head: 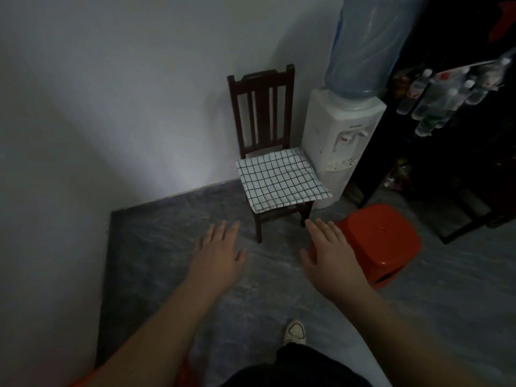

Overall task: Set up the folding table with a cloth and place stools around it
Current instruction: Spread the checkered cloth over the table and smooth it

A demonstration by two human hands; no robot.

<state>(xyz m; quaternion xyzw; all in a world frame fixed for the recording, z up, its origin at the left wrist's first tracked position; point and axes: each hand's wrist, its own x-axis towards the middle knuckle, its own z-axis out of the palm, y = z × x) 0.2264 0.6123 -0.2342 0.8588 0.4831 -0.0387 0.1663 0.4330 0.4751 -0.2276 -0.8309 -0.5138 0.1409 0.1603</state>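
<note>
Both hands were stretched forward, palms down, with fingers straight and slightly spread, holding nothing: the left hand (pixel 220 255) hung over bare floor at lower centre, and the right hand (pixel 332 258) was just to its right. In the head view, the right hand's outer edge overlapped the near left rim of a red plastic stool (pixel 385 241) that stood on the grey floor (pixel 173 224) at lower right. Whether skin touched plastic could not be told. The checked cloth (pixel 282 180), white with a dark grid, lay folded on the seat of a dark wooden chair (pixel 259 78) at centre frame, beyond both hands and apart from them. It sat slightly nearer the right hand's fingertips than the left's. The chair stood with its back against the pale wall (pixel 111 93). Just to its right was a white water dispenser (pixel 335 129) carrying an upturned blue bottle (pixel 365 43) that ran up to the top edge. A small dark mark on the dispenser's front was too small to read. Further right, a black rack (pixel 377 169) held a row of clear water bottles (pixel 435 99) with labels too blurred to make out. At the bottom edge showed a white shoe (pixel 295 331), dark trousers, and a sliver of something red at lower left that could not be identified.
</note>
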